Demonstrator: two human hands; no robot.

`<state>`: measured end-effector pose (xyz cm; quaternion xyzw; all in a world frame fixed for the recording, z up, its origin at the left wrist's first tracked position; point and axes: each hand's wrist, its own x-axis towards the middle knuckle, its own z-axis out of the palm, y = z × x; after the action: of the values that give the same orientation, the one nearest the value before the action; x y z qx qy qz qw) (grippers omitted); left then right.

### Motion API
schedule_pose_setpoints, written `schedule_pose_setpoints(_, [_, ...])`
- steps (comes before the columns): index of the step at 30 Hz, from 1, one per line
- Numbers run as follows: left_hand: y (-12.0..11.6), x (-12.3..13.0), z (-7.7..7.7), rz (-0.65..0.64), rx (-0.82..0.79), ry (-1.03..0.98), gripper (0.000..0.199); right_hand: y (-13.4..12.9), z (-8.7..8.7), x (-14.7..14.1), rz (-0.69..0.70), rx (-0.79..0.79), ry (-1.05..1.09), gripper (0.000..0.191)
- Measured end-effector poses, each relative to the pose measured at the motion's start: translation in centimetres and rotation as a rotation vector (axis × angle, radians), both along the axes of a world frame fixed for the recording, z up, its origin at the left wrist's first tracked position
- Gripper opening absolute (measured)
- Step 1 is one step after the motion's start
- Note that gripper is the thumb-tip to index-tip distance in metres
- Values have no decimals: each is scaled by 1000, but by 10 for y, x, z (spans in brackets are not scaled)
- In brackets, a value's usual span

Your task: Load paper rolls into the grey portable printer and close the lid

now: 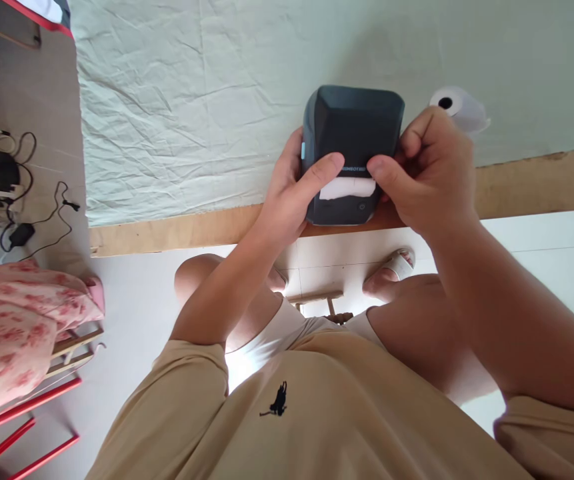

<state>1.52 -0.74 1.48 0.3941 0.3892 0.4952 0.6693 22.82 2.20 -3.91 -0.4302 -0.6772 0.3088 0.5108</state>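
A dark label printer is held at the near edge of the table, its lid closed. A strip of white paper sticks out of the slot on its front, above a small round button. My left hand grips the printer's left side, with the thumb on top near the printed lettering. At the right side, my right hand has its thumb against the printer by the strip's right end and its fingers curled; whether they pinch anything is hidden. Just beyond that hand lies a white paper roll with a dark core.
A pale green cloth covers the table, leaving a bare wooden edge at the front. To the left, tangled black cables and an adapter lie near a floral pink cloth and red bars.
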Motion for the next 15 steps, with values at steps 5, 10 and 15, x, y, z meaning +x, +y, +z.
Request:
schedule_pose_setpoints(5, [0, 8, 0, 69, 70, -9, 31, 4, 16, -6, 22, -19, 16, 78])
schedule_pose_setpoints(10, [4, 8, -5, 14, 125, -68, 30, 6, 33, -10, 61, -15, 40, 89])
schedule_pose_setpoints(15, [6, 9, -7, -71, 158, -108, 17, 6, 36, -11, 95, -7, 14, 88])
